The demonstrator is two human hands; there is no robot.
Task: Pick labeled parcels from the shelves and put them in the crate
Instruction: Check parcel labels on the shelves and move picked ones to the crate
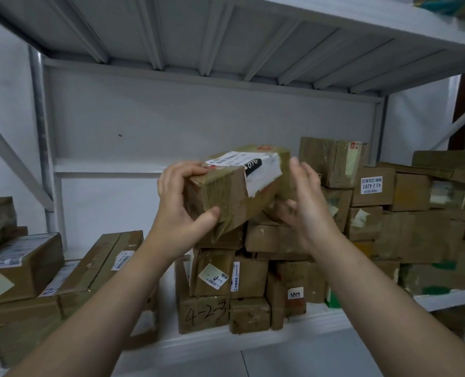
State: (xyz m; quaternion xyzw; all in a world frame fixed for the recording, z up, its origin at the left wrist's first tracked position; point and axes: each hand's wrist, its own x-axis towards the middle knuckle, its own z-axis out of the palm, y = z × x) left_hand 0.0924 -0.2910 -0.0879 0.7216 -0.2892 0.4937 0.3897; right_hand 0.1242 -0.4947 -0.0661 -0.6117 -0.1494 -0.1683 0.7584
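Observation:
A brown taped cardboard parcel with a white shipping label on top is lifted, tilted, above the middle stack of boxes. My left hand grips its near left end, thumb under the front face and fingers over the top edge. My right hand cups its far right end, palm toward the box and fingers spread against its side and underside. No crate is in view.
A white metal shelf carries stacks of brown parcels: the middle pile, a taller pile at the right, and larger boxes at the left. Another shelf board hangs overhead. A white wall stands behind.

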